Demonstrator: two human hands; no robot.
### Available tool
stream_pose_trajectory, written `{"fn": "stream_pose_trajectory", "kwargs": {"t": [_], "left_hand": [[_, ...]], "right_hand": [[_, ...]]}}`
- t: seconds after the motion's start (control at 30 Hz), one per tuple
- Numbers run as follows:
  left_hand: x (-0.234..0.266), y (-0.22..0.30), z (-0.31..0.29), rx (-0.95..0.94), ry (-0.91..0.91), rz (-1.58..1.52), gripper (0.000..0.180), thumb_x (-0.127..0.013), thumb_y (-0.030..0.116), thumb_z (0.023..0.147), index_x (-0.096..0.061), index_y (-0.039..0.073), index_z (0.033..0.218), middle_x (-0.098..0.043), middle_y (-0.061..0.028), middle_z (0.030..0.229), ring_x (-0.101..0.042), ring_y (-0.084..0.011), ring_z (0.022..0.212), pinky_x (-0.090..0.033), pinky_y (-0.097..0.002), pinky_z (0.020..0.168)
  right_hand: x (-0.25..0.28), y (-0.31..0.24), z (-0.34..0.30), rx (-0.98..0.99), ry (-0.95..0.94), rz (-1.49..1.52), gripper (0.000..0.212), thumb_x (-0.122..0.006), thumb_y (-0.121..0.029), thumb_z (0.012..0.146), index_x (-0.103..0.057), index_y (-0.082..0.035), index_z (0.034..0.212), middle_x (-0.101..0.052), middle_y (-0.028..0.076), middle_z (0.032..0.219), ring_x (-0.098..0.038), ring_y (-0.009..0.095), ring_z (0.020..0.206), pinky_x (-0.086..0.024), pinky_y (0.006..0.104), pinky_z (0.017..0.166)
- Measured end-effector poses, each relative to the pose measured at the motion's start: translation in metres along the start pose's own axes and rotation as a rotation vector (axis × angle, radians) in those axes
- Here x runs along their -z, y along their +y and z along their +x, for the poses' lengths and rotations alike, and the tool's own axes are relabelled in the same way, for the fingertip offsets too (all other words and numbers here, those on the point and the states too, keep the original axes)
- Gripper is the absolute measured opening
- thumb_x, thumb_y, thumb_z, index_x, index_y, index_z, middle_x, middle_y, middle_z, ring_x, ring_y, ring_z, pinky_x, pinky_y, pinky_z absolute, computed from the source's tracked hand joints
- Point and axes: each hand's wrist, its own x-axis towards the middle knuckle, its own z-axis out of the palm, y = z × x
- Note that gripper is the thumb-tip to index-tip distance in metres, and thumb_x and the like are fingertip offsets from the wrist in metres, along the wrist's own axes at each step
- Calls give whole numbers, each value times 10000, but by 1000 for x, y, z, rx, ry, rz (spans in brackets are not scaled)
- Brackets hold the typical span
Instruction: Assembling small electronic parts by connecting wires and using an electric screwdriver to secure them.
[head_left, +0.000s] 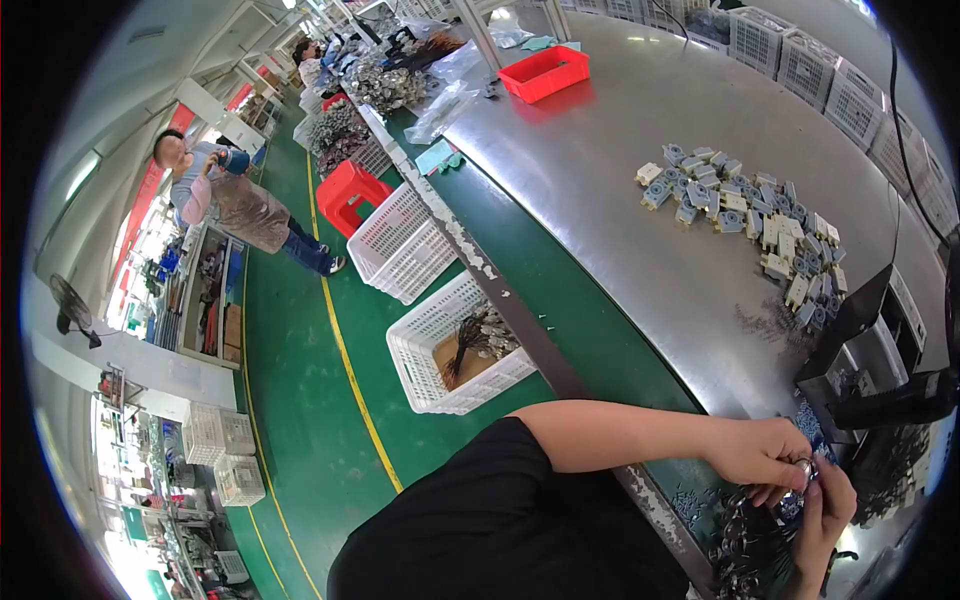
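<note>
From my remote seat I see loose dark parts (735,552), then the left hand (760,452) curled tightly round a shiny metal piece (804,469), the right hand (828,506) pinching its far side; a slack pinch could drop it among them.

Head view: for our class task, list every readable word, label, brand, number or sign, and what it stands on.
No text can be read.
Red panel on the far wall: any lettering is too blurred.
Shiny metal piece: too small to tell any markings.
Red tray: no legible text.
</note>
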Motion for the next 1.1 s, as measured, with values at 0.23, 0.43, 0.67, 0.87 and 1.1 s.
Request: {"fn": "stream_pose_trajectory", "kwargs": {"t": [0.23,0.43,0.67,0.87,1.1], "left_hand": [[-14,11,-12,125,355,326,203,-563,185,1088,-605,-10,1053,-758,-110,832,-751,-174,693,-593,-319,623],[1,6,0,-59,388,499,119,-600,116,1078,-606,-1,1062,-717,-70,787,-679,-107,633,-541,-264,566],[-2,6,3,-17,250,-77,271,-545,234,1124,-596,-32,1124,-692,-88,785,-655,-128,635,-529,-251,562],[59,54,-34,-236,548,1373,363,-824,260,889,-723,30,1152,-762,-132,963,-740,-319,854,-573,-406,778],[200,60,-125,249,1334,1976,422,-785,313,914,-723,70,1253,-717,-147,1207,-658,-315,1169,-532,-436,990]], "right_hand": [[-22,-26,26,260,132,-48,348,-649,35,912,-719,54,1253,-690,166,836,-657,267,717,-478,333,654],[-22,-22,47,299,151,157,397,-621,46,917,-691,67,1308,-699,160,881,-652,249,744,-503,345,692],[-4,-30,44,342,135,156,393,-656,5,907,-708,50,1294,-713,158,876,-671,266,749,-524,340,705],[25,-20,36,218,5,-411,497,-854,-182,688,-735,-29,1146,-636,132,809,-600,341,772,-495,437,761],[21,-21,27,47,-140,-547,338,-847,-92,683,-734,-17,992,-642,144,918,-617,381,920,-512,467,836]]}}
